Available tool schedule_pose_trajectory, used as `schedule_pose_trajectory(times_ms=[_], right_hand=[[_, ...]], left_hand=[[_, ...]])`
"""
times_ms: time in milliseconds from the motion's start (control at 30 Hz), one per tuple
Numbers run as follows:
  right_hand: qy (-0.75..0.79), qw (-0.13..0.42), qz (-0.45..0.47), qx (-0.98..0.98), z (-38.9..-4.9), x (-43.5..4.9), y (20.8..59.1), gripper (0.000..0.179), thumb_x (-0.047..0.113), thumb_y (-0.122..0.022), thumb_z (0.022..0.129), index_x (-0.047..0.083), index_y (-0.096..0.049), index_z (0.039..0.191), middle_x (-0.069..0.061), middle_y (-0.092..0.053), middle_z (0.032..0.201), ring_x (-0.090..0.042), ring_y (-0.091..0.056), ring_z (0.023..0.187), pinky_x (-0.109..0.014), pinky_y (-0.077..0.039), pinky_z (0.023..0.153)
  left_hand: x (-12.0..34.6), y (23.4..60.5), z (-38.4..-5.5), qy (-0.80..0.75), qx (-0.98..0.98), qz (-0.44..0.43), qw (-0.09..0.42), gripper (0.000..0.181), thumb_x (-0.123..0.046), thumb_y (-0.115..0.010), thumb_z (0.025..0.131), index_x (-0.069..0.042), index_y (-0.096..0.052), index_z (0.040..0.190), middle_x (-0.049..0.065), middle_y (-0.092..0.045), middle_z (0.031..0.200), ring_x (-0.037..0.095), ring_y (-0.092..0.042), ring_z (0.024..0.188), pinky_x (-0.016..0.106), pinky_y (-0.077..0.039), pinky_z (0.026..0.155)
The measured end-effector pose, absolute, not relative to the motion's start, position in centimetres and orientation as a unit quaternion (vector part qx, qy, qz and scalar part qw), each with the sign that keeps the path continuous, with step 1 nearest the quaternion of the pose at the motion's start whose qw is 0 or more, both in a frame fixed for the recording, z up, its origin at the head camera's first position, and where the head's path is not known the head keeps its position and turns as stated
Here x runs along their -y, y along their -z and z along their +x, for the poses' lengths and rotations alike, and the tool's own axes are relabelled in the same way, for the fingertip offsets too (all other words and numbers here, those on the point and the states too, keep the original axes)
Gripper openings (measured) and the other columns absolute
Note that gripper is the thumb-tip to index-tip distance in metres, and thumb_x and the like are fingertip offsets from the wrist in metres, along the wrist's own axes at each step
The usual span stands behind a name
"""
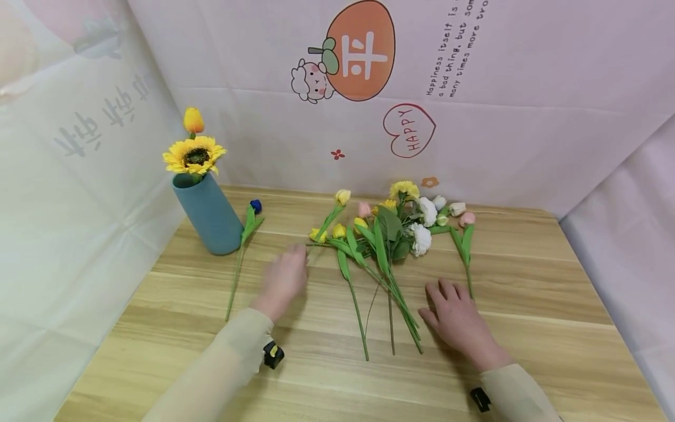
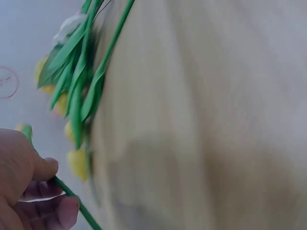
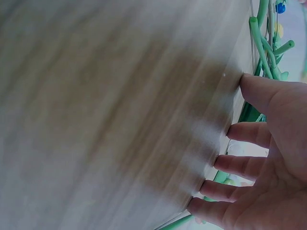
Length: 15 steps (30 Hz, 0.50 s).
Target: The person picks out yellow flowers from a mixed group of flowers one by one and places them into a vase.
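My left hand (image 1: 285, 275), blurred in the head view, pinches the green stem of a pale yellow tulip (image 1: 343, 197). In the left wrist view, thumb and fingers close around that stem (image 2: 72, 193). Fingers spread and fingertips on the tabletop, my right hand (image 1: 459, 316) rests between the flower pile and a pink tulip (image 1: 467, 220). Yellow tulips (image 1: 361, 224), white flowers (image 1: 421, 239) and yellow blooms (image 1: 404, 190) lie overlapped in the middle, stems toward me. A blue vase (image 1: 208, 214) at the left holds a sunflower (image 1: 196, 156) and an orange-yellow tulip (image 1: 193, 120).
A blue tulip (image 1: 255, 206) lies beside the vase, its stem pointing toward me. Behind the wooden table (image 1: 327, 387) hangs a printed pale cloth (image 1: 253, 117), and more cloth hangs along both sides.
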State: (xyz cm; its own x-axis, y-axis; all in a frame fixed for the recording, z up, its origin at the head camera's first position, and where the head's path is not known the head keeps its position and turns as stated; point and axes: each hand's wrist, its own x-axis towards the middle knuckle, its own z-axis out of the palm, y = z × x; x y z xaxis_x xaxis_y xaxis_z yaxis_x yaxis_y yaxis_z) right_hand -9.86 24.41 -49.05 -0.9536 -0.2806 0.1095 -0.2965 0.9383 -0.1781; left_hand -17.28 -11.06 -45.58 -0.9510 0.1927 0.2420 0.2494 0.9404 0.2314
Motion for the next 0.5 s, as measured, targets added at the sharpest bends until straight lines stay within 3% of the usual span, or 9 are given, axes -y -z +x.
schedule_pose_trajectory(times_ms=[133, 233, 500], right_hand=[[-0.097, 0.039, 0.146, 0.984, -9.8, -24.4, 49.0, 0.054, 0.03, -0.07, 0.097, -0.002, -0.056, 0.138, -0.035, -0.05, 0.139, -0.059, -0.046, 0.125, -0.069, -0.039, 0.103], [-0.099, 0.039, 0.147, 0.983, -9.8, -24.4, 49.0, 0.054, 0.03, -0.07, 0.097, -0.002, -0.055, 0.138, -0.036, -0.05, 0.139, -0.059, -0.046, 0.125, -0.069, -0.039, 0.104], [-0.102, 0.042, 0.149, 0.983, -9.9, -24.4, 49.2, 0.054, 0.029, -0.07, 0.097, -0.003, -0.055, 0.138, -0.036, -0.049, 0.139, -0.059, -0.046, 0.124, -0.07, -0.039, 0.104]], left_hand=[[12.8, 43.5, -17.6, 0.079, 0.973, -0.127, 0.175, 0.016, 0.002, -0.068, 0.092, -0.001, -0.067, 0.108, 0.014, -0.069, 0.095, 0.028, -0.066, 0.066, 0.037, -0.053, 0.047], [14.2, 41.9, -18.0, 0.047, 0.961, -0.138, 0.235, 0.018, 0.006, -0.067, 0.089, -0.001, -0.067, 0.105, 0.015, -0.069, 0.096, 0.028, -0.064, 0.064, 0.038, -0.051, 0.043], [17.0, 37.7, -19.6, 0.026, 0.899, -0.166, 0.404, 0.013, 0.011, -0.056, 0.094, 0.003, -0.066, 0.096, 0.019, -0.067, 0.092, 0.034, -0.062, 0.063, 0.045, -0.052, 0.046]])
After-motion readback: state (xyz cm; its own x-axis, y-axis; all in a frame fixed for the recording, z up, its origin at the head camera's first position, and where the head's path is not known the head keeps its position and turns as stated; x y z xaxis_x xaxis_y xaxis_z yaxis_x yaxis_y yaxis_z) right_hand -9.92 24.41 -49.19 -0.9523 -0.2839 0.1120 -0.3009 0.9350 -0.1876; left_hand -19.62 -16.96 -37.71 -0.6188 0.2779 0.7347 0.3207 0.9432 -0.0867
